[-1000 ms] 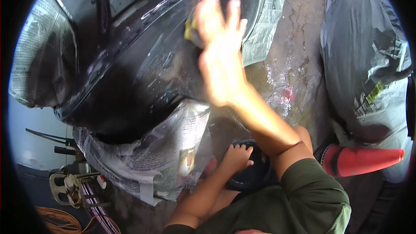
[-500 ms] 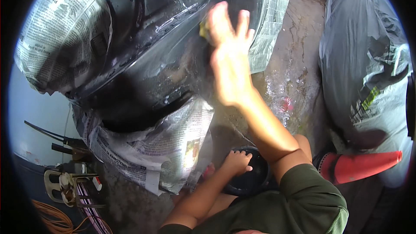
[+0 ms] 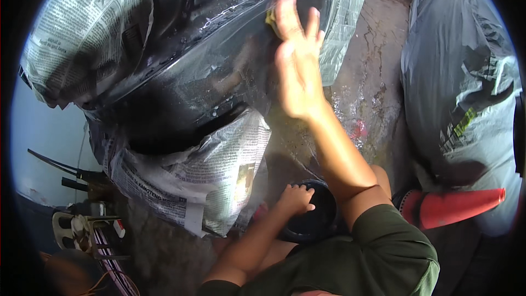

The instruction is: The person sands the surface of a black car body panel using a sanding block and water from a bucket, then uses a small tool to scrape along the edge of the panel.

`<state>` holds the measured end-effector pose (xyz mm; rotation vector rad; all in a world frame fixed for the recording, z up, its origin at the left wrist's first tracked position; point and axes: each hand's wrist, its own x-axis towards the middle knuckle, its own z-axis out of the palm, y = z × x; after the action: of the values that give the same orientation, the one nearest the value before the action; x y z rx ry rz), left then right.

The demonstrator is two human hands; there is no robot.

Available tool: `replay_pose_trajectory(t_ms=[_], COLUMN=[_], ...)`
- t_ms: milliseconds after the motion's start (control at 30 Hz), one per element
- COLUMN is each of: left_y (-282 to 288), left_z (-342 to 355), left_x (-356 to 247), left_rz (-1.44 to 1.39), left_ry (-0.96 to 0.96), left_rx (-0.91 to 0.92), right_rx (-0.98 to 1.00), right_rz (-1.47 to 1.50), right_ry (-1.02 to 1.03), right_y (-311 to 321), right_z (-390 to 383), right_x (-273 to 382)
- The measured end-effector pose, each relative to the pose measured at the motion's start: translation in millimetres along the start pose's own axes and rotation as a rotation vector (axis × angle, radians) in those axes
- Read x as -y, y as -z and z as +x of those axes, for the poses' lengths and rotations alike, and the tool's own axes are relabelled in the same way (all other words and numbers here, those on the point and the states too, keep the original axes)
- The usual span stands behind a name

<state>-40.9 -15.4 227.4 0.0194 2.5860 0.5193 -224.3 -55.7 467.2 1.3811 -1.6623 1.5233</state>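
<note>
Wet black car bodywork [image 3: 181, 85] fills the upper left, with a smooth panel under a wet seam. My right hand [image 3: 298, 57] reaches up to this panel's right side, its fingers spread somewhat and pressing a small yellowish sponge-like pad [image 3: 270, 17] to the surface. Most of the pad is hidden behind the fingers. Low in the middle, my left hand [image 3: 296, 199] grips the rim of a black bucket [image 3: 324, 216], fingers curled over its edge. The bucket's inside is dark, so what it holds cannot be made out.
Newspaper masking [image 3: 181, 186] wraps parts around the bodywork. Right of it runs wet concrete floor [image 3: 378, 55]. A grey plastic-covered bulk [image 3: 460, 77] stands far right, near a red traffic cone [image 3: 460, 207] lying sideways. A beige plastic chair [image 3: 61, 230] is at lower left.
My right hand has slid slightly up and right along the panel with the pad. My left hand stays at the bucket. A blurred brown shape now covers the orange coil at lower left.
</note>
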Motion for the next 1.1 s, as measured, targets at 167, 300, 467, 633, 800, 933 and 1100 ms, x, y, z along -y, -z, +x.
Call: replay_pose_trajectory(t_ms=[167, 300, 467, 633, 800, 933, 1100], left_y=[-3.1, 0.5, -13.7, -5.0, -3.0, 1.4, 4.6], left_z=[-9.8, -4.2, -12.3, -8.3, -19.6, -14.3, -22.7], left_x=[-3.9, -6.4, -1.6, 1.1, 8.4, 7.4, 4.7], left_rz=[0.058, 0.020, 0.011, 0.025, 0.054, 0.018, 0.008], left_ry=[0.036, 0.014, 0.043, 0.027, 0.090, 0.033, 0.069], left_rx=[-0.021, 0.016, -0.039, -0.043, 0.056, -0.054, 0.001], right_rx=[0.190, 0.072, 0.069, 0.152, 0.140, 0.155, 0.138], right_rz=[0.159, 0.127, 0.123, -0.014, 0.041, -0.062, 0.069], right_ry=[0.206, 0.017, 0.300, 0.257, 0.408, 0.393, 0.463], right_y=[-4.9, -6.9, -8.7, 6.9, -3.3, 8.3, -3.0], right_z=[-28.5, -51.8, -8.0, -23.0, 5.1, -2.8, 6.5], right_x=[47.6, -27.8, 3.7, -52.5, -6.6, -54.4, -26.9])
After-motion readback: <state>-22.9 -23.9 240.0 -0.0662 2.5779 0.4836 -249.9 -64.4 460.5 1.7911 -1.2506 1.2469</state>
